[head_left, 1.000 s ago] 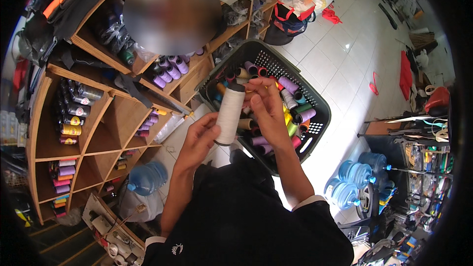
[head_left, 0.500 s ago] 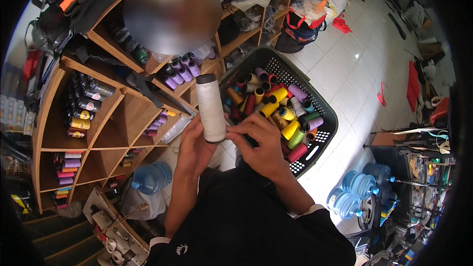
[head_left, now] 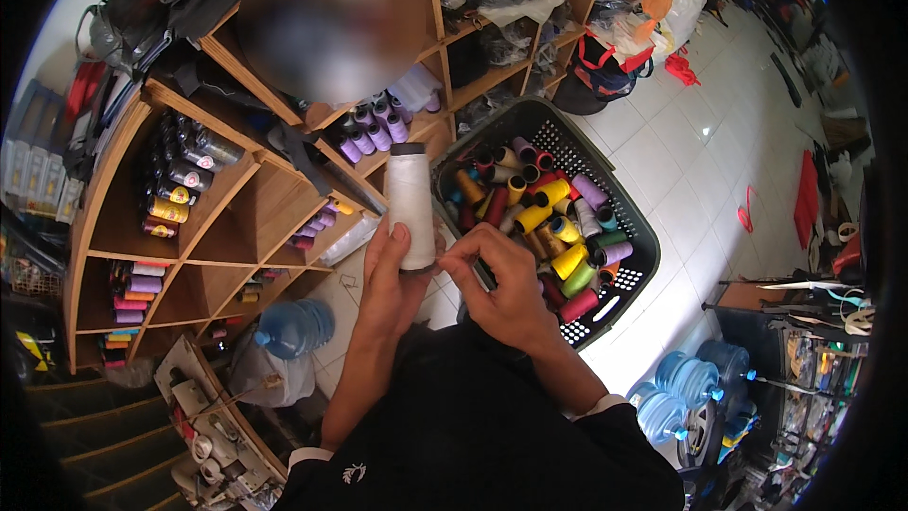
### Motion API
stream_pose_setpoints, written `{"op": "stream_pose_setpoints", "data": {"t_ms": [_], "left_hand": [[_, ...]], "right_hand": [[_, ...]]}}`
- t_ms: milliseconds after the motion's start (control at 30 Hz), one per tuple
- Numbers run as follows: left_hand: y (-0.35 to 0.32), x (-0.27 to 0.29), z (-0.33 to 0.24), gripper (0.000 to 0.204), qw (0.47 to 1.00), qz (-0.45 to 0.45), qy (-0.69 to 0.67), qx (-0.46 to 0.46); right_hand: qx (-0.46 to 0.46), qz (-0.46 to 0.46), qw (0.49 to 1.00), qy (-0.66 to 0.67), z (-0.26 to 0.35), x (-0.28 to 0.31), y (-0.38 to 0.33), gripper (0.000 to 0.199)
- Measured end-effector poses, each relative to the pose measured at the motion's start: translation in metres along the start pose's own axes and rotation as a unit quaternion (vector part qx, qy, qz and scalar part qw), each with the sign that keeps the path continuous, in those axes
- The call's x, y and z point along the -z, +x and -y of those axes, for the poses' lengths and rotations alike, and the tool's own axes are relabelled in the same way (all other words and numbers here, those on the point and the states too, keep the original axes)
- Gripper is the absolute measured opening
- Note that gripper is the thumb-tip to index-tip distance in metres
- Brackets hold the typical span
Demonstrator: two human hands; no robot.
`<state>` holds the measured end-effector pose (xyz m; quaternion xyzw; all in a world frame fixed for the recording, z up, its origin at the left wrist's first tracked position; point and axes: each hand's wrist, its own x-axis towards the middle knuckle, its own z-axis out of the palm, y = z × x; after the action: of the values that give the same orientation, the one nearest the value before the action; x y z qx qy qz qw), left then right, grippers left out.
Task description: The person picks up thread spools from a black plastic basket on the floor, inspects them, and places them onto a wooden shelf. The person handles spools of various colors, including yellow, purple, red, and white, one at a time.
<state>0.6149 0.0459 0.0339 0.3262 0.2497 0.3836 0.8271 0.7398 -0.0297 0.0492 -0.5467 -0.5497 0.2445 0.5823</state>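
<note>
White thread cone (head_left: 410, 203) upright, left hand (head_left: 392, 274) gripping its base, right hand (head_left: 501, 289) fingertips pinching at its bottom edge.

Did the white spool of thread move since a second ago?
Yes. The white spool was in front of the black basket; now it is off the basket's left edge, towards the wooden shelves, in the left hand.

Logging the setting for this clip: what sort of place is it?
Probably a tailoring or sewing-supply workshop. Wooden shelves hold rows of thread cones, a dark basket is full of coloured spools, and the left hand holds a white thread cone while the right hand picks at its base.
</note>
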Motion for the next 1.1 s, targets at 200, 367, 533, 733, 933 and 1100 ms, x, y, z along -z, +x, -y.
{"op": "stream_pose_setpoints", "data": {"t_ms": [200,367,533,733,933,1100], "left_hand": [[0.0,0.006,0.001,0.043,0.995,-0.041,0.072,-0.06],[0.001,0.006,0.003,0.041,0.981,-0.095,0.122,-0.119],[-0.005,0.007,-0.003,0.051,0.992,-0.045,0.094,-0.077],[-0.006,0.016,-0.004,0.059,0.998,0.02,0.003,-0.053],[-0.013,0.012,-0.006,0.058,0.992,-0.015,0.089,-0.091],[-0.013,0.009,-0.005,0.056,0.989,-0.065,0.084,-0.103]], "right_hand": [[0.012,-0.006,1.0,-0.026,0.008,0.0,0.002,0.005],[0.006,-0.006,1.0,-0.023,0.006,-0.002,0.004,0.006],[-0.019,0.011,1.0,-0.004,-0.004,-0.007,0.005,0.008],[-0.069,0.024,0.996,0.059,-0.006,-0.013,0.005,0.007],[-0.14,0.04,0.98,0.138,-0.013,-0.016,0.006,0.012],[-0.164,0.058,0.969,0.176,-0.011,-0.02,0.007,0.009]]}}
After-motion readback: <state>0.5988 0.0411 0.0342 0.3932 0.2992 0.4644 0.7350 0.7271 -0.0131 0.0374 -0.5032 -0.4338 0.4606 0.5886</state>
